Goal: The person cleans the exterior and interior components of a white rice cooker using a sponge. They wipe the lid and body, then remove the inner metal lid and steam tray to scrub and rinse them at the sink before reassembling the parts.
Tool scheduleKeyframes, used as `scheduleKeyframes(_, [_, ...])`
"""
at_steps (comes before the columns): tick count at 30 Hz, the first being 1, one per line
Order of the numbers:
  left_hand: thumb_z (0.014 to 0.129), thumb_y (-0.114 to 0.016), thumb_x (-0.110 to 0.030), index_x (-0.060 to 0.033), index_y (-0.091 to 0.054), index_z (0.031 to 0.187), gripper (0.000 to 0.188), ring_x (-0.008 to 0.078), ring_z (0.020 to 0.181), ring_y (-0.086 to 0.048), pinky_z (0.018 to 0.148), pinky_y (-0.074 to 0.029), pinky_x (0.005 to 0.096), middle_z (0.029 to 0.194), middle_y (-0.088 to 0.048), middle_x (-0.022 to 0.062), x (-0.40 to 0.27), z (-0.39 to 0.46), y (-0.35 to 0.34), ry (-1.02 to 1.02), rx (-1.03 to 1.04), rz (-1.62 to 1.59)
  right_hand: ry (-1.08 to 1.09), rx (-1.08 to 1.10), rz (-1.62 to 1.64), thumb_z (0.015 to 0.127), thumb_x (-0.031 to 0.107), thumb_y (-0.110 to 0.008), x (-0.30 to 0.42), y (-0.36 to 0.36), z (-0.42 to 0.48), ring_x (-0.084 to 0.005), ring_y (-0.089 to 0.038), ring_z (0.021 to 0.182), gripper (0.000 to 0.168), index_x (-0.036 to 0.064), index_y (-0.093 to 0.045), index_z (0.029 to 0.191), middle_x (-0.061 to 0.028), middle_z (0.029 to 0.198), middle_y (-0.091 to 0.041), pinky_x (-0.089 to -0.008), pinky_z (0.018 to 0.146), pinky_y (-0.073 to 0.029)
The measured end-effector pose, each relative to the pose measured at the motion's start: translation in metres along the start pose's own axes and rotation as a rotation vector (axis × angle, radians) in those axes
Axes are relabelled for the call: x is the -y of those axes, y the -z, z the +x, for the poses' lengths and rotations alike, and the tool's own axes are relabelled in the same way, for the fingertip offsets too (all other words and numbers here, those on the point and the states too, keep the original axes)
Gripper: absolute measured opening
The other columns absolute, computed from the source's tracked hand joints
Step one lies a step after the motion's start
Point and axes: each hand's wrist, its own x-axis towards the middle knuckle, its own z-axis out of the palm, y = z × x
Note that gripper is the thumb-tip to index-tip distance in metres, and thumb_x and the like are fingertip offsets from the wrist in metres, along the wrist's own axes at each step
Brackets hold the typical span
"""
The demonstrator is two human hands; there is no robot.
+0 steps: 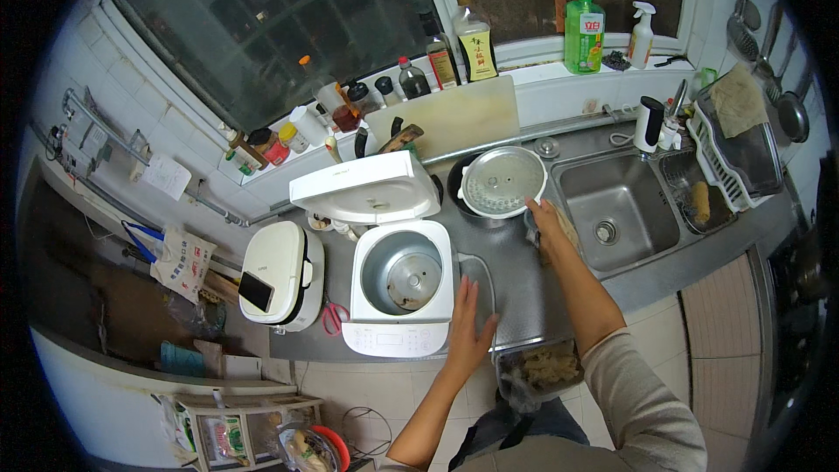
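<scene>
My right hand point(544, 217) grips the near right edge of a round rice cooker inner lid point(503, 181), which lies over a dark pot point(464, 174) at the back of the counter. My left hand point(470, 328) is held with its fingers apart, just right of the white rice cooker point(401, 337), and has nothing in it. That cooker stands with its hinged lid point(367, 191) raised, and its bare metal inside point(414, 278) shows brownish marks at the bottom. Left of it is a second, closed cooker point(278, 272), with pink-handled scissors point(334, 318) between the two.
The steel sink point(619, 210) and a white dish rack point(718, 157) are at the right. A cutting board point(452, 115) leans at the back below bottles on the sill. A white cord point(488, 275) runs over the counter. Below the front edge is a waste bin point(541, 370).
</scene>
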Motion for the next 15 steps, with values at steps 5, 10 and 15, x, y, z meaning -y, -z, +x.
scheduleKeyframes(5, [0.089,-0.062,-0.011,-0.0021,-0.025,0.145,0.067,0.0286,0.137,-0.030,0.110,-0.028,0.0370,0.149,-0.028,0.0169,0.042,0.001,-0.023,0.165,0.016,-0.254,-0.127,0.119,0.136,0.087,0.036,-0.066,0.026,0.015,-0.057,-0.0109,-0.055,0.062,0.028,0.013,-0.056,0.099,0.0005,0.078,-0.059,-0.0248,0.052,-0.045])
scheduleKeyframes(10, [0.095,-0.055,-0.024,0.0012,-0.025,0.142,0.061,0.0241,0.130,-0.041,0.106,-0.036,0.0382,0.143,-0.038,0.0143,0.027,0.034,-0.045,0.625,0.007,-0.962,-0.134,0.071,0.064,0.090,0.037,-0.062,0.040,0.034,-0.152,-0.0056,-0.050,0.059,0.030,0.013,-0.060,0.106,0.0051,0.076,-0.058,-0.0231,0.047,-0.039])
scheduleKeyframes(15, [0.089,-0.058,-0.004,-0.0011,-0.040,0.130,0.045,0.0238,0.112,-0.057,0.094,-0.050,0.0371,0.127,-0.053,0.0135,-0.014,0.038,-0.064,0.814,-0.030,-1.483,-0.105,0.144,-0.006,0.093,0.033,-0.059,0.052,0.064,-0.220,-0.0059,-0.054,0.062,0.023,0.011,-0.061,0.098,0.0033,0.075,-0.060,-0.0199,0.051,-0.041])
